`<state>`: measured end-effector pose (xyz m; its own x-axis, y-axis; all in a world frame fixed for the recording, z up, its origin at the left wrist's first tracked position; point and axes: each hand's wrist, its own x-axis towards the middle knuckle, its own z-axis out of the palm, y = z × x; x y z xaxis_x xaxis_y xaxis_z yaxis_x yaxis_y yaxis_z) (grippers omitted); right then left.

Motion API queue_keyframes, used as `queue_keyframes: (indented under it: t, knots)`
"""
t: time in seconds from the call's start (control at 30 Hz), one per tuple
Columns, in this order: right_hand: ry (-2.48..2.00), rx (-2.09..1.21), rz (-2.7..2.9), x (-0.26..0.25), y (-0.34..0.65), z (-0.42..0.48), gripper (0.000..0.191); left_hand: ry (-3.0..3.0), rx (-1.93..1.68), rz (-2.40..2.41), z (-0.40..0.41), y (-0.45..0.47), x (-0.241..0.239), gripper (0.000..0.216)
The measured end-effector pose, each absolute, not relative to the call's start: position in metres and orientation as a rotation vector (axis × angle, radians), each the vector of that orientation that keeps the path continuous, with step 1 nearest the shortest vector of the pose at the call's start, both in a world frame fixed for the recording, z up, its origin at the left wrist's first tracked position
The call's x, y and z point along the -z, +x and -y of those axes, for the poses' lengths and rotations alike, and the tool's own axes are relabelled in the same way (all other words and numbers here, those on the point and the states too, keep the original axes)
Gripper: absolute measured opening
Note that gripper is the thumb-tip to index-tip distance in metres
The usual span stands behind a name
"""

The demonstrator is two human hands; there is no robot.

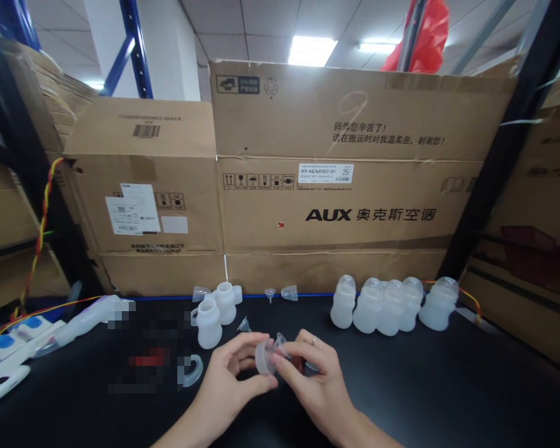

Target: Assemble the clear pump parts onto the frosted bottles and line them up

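Note:
My left hand (231, 379) is closed on a translucent screw ring (263, 358), holding it upright between thumb and fingers. Pinched in my right hand (320, 376) is a clear bottle teat (280, 342), touching the ring's right side. Just beyond my left fingers lies another clear teat (244, 324). Two open milky bottles, a front one (210, 326) and a rear one (226, 305), stand behind my left hand. A loose ring-shaped piece (195, 371) lies left of my left wrist. My right fingers partly hide a clear piece (312, 367).
Several capped bottles (392, 308) stand at the back right. Along the back edge are a small funnel-shaped teat (270, 294) and two clear caps, one on the right (289, 292). White packages (28, 339) lie at left. A cardboard wall (261, 230) bounds the black table (401, 386).

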<state>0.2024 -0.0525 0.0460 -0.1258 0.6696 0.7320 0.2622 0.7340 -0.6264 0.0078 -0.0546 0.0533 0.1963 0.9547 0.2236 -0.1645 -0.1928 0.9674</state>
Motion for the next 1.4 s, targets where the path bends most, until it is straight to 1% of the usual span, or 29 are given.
queue_keyframes:
  t: [0.07,0.17,0.23,0.4,0.53,0.73,0.9,1.03,1.1,1.2,1.23,1.33,1.37,1.4]
  knots:
    - [-0.769,-0.504,1.785,-0.046,0.201,0.055,0.025,1.428,-1.304,-0.875,0.062,0.012,-0.055,0.047]
    - [-0.746,-0.644,1.889,-0.049,0.202,0.060,0.049,1.545,-1.378,-0.893,0.068,0.015,-0.059,0.043]
    - [-0.717,-0.741,1.913,-0.051,0.204,0.062,0.055,1.590,-1.403,-0.912,0.070,0.014,-0.061,0.041]
    - [-0.592,-0.986,1.914,-0.049,0.207,0.063,0.042,1.670,-1.422,-0.946,0.069,0.008,-0.068,0.039]
    - [-0.514,-1.142,1.921,-0.055,0.207,0.067,0.042,1.793,-1.413,-0.897,0.072,0.006,-0.069,0.042]
    - [-0.460,-1.191,1.964,-0.065,0.207,0.073,0.032,1.874,-1.387,-0.852,0.074,0.005,-0.068,0.048]
    - [-0.455,-1.242,1.922,-0.060,0.202,0.071,0.038,1.936,-1.449,-0.901,0.071,0.005,-0.070,0.045]
    - [-0.585,-1.229,1.700,-0.055,0.193,0.065,0.036,2.037,-1.409,-0.932,0.073,0.006,-0.068,0.039]
    - [-0.651,-1.168,1.645,-0.052,0.192,0.061,0.033,2.184,-1.365,-0.980,0.074,0.003,-0.068,0.046]
    - [-0.734,-1.099,1.560,-0.048,0.200,0.052,0.029,2.370,-1.407,-1.090,0.067,-0.010,-0.071,0.070]
    - [-0.743,-1.090,1.513,-0.046,0.203,0.049,0.031,2.395,-1.473,-1.139,0.062,-0.015,-0.073,0.073]
    - [-0.714,-1.100,1.397,-0.043,0.211,0.040,0.059,2.315,-1.749,-1.471,0.040,-0.034,-0.078,0.068]
    - [-0.711,-1.115,1.402,-0.043,0.213,0.038,0.064,2.217,-1.800,-1.620,0.032,-0.040,-0.079,0.070]
    - [-0.720,-1.119,1.423,-0.043,0.214,0.036,0.062,2.097,-1.807,-1.736,0.025,-0.044,-0.078,0.072]
